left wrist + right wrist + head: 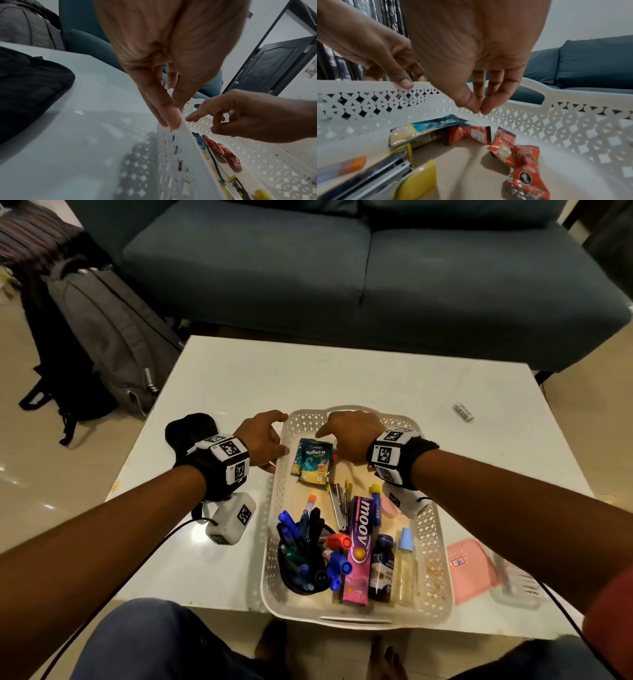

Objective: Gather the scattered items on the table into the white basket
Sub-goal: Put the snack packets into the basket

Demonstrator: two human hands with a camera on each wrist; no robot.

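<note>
A blue sofa (342, 275) fills the top of the head view above a white table (239, 378), and the white basket (274, 542) sits low in the middle of the frame, holding a pink box (358, 553), pens (301, 542), bottles (382, 570) and sachets (313, 462). The left hand (263, 436) pinches the basket's left rim, thumb inside and fingers outside, while the right hand (352, 434) hovers over the basket's far end, thumb and fingertips drawn together on nothing above red wrappers (513, 151). A small battery (464, 411) lies alone on the table at the right.
</note>
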